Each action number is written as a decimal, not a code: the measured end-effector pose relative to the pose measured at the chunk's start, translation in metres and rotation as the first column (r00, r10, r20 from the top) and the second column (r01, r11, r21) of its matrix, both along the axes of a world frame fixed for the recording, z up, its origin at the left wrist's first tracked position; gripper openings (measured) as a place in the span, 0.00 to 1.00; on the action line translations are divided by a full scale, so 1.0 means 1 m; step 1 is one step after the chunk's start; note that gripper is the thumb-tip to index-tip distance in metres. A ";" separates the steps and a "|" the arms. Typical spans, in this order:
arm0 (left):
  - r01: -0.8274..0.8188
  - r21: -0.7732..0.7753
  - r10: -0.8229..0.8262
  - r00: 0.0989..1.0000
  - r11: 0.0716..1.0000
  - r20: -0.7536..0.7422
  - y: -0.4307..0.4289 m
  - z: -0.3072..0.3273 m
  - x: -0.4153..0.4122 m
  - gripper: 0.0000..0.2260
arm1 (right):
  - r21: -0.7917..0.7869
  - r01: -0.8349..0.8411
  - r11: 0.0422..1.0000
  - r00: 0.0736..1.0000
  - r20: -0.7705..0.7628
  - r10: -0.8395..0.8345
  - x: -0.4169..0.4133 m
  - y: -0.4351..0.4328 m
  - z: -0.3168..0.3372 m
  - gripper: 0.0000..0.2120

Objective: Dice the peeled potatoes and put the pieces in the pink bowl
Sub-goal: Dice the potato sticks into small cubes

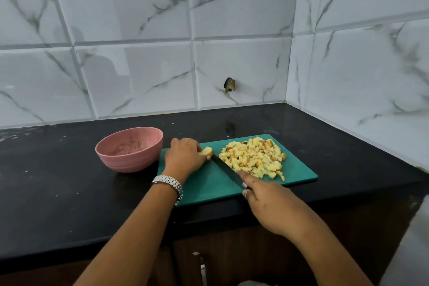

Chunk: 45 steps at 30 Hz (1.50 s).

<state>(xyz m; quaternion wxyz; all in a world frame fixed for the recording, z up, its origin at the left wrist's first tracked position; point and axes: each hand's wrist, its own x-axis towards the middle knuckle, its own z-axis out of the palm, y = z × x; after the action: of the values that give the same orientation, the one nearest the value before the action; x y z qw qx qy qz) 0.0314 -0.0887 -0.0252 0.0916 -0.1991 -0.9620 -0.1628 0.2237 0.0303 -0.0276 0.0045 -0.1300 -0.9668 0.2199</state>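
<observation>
Dicing step, nearly done. Left hand (184, 155) grips the last potato (206, 151) on the board (209, 183); right hand (267, 202) grips the knife (228, 172), blade just right of it. Dice pile (254, 158) lies right, bowl (129, 148) left w/ no pieces. Next, I think: cut, then transfer.

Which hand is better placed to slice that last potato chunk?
Probably the right hand: it grips the knife, blade beside the potato chunk, which the left hand holds on the board.
</observation>
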 end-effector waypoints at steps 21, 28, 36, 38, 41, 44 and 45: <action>-0.071 0.384 0.088 0.996 0.921 -0.026 -0.012 0.000 0.000 0.09 | 0.010 -0.008 1.000 1.000 0.015 0.008 -0.019 0.000 0.004 0.24; -0.105 0.512 0.108 0.994 0.852 0.023 -0.032 0.005 0.007 0.08 | -0.037 -0.047 0.998 0.997 -0.069 0.045 -0.013 -0.005 0.010 0.24; 0.003 0.446 -0.052 0.994 0.895 0.098 -0.058 -0.016 0.038 0.05 | -0.004 -0.113 0.994 0.994 -0.017 0.113 -0.015 -0.016 0.007 0.24; 0.048 0.428 -0.085 0.994 0.902 0.068 -0.056 -0.016 0.040 0.07 | 0.039 -0.067 0.997 0.998 -0.012 0.067 -0.024 -0.016 0.006 0.24; 0.090 0.417 -0.114 0.993 0.905 0.033 -0.051 -0.013 0.040 0.12 | 0.016 -0.031 0.999 0.999 -0.019 0.031 -0.026 -0.013 0.006 0.24; 0.109 0.387 -0.145 0.987 0.915 0.064 -0.049 -0.011 0.039 0.16 | -0.046 -0.076 0.996 0.996 -0.039 0.074 -0.018 -0.015 0.008 0.24; 0.096 0.378 -0.133 0.988 0.921 0.074 -0.049 -0.011 0.039 0.16 | -0.055 -0.093 0.994 0.995 -0.039 0.091 -0.016 -0.016 0.009 0.24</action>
<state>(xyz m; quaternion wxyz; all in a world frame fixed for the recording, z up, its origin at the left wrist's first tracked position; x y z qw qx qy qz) 0.0702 -0.1374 -0.0357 0.0708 -0.2259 -0.9034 -0.3574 0.2079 0.0139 -0.0185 0.0083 -0.0815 -0.9648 0.2498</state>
